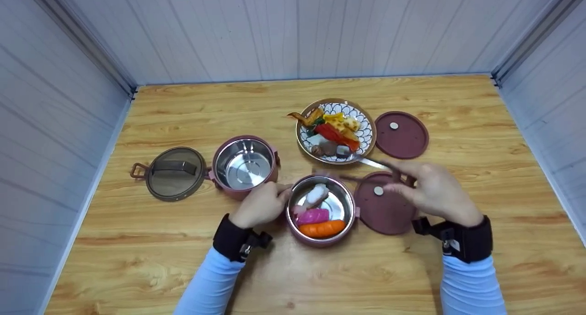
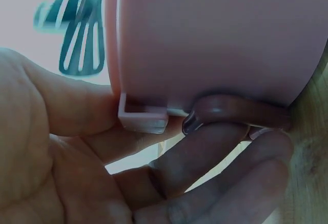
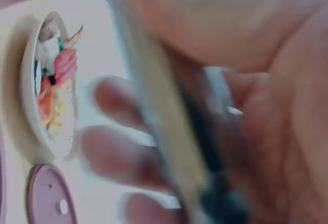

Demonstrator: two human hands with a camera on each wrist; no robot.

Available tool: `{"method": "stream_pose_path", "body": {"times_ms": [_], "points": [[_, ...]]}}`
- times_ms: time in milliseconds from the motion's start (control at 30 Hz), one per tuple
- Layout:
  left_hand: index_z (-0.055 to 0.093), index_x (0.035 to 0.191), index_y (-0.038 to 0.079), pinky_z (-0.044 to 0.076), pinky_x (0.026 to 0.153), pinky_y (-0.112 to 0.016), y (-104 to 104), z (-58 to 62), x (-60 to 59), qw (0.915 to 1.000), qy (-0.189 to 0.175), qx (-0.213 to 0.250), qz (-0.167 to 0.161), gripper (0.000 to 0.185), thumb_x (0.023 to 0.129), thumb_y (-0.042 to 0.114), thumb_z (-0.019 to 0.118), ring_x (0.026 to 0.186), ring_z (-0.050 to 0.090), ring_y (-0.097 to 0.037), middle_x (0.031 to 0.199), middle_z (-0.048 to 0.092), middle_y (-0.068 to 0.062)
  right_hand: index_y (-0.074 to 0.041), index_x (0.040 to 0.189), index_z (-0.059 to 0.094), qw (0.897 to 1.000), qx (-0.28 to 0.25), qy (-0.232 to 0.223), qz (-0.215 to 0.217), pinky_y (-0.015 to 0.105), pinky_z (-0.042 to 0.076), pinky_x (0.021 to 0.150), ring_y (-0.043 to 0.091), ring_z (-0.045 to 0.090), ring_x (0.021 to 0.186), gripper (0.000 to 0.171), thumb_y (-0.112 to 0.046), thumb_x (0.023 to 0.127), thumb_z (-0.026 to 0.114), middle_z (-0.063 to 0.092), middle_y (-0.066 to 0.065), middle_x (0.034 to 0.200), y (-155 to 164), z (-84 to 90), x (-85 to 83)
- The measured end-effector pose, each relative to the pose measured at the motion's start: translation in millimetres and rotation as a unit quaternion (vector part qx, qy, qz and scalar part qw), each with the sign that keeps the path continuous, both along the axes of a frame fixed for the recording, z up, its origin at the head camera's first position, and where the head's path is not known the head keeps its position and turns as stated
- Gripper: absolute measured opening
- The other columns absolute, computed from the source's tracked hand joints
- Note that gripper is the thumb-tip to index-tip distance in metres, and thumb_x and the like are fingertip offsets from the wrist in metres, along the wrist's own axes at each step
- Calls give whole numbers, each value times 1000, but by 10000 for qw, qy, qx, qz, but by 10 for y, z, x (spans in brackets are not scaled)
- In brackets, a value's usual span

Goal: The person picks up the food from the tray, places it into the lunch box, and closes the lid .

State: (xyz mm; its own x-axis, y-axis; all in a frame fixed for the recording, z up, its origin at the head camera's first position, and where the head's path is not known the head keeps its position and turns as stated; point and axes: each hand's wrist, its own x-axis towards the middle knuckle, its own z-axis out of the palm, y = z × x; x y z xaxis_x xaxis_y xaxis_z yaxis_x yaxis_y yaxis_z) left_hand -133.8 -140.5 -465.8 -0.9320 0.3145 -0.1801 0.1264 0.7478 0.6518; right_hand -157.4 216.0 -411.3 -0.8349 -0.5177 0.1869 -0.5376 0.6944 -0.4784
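My left hand [image 1: 261,204] grips the side handle [image 2: 230,110] of a pink pot [image 1: 316,243], its fingers curled under the handle in the left wrist view. Inside lie an orange carrot-like piece [image 1: 322,229], a magenta piece [image 1: 312,216] and a white piece [image 1: 317,194]. My right hand [image 1: 432,189] holds tongs [image 1: 373,163] with a metal arm, blurred in the right wrist view. Their slotted heads [image 2: 82,49] show beyond the pot in the left wrist view. From above, the tongs' arms are spread, one reaching the patterned plate [image 1: 367,131], the other near the pot's far rim.
Toy-like food pieces [image 1: 334,132] are heaped on the plate. One maroon lid [image 1: 405,143] lies to the plate's right, another [image 1: 375,214] beside the pot under my right hand. A second pot [image 1: 240,193] and a glass lid [image 1: 170,184] stand left. Walls enclose the table [image 1: 137,260].
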Motion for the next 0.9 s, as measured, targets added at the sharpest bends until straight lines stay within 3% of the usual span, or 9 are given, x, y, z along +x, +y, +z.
{"method": "stream_pose_path", "body": {"times_ms": [133,267,367,500,633,900], "points": [[67,80,13,42,60,-33,-18,-31,9,10000,-27,-5,-11,29,102,22,52,57,46,-13,58,39,5,-6,135,62,9939,-451,524,-863,33,40,49,17,49,56,55,-26,87,78,69,4,83,-30,-211,-159],[68,82,12,42,60,-33,-22,-58,18,10000,-53,-14,-30,29,103,23,51,56,45,-13,58,38,5,-3,132,63,9863,-415,686,-1444,44,44,56,31,61,70,54,-28,87,78,73,17,99,-80,-407,-245],[70,85,11,42,60,-32,-15,-66,17,10000,2,-4,-55,28,102,22,51,57,45,-13,59,39,6,-4,132,63,9852,-193,683,-1562,44,42,49,28,57,58,54,-29,87,78,72,20,104,-135,-515,-265],[71,88,11,42,62,-33,-5,-71,10,9999,26,-19,-101,27,103,22,51,59,46,-13,60,38,6,-5,131,64,9839,90,731,-1629,35,31,41,16,36,47,52,-30,87,77,67,11,80,-212,-611,-266],[69,86,10,43,63,-33,0,-59,6,9999,-7,-47,-128,28,103,23,51,60,47,-14,60,38,6,-6,131,65,9825,199,792,-1673,34,30,41,16,35,47,52,-32,88,76,55,4,67,-267,-632,-257],[70,88,11,43,60,-33,-11,1,-5,10000,-60,-36,-41,28,103,25,51,57,48,-12,58,40,6,-8,129,67,9806,293,893,-1720,35,33,41,19,41,47,48,-33,89,75,66,13,77,-340,-586,-267]]}}
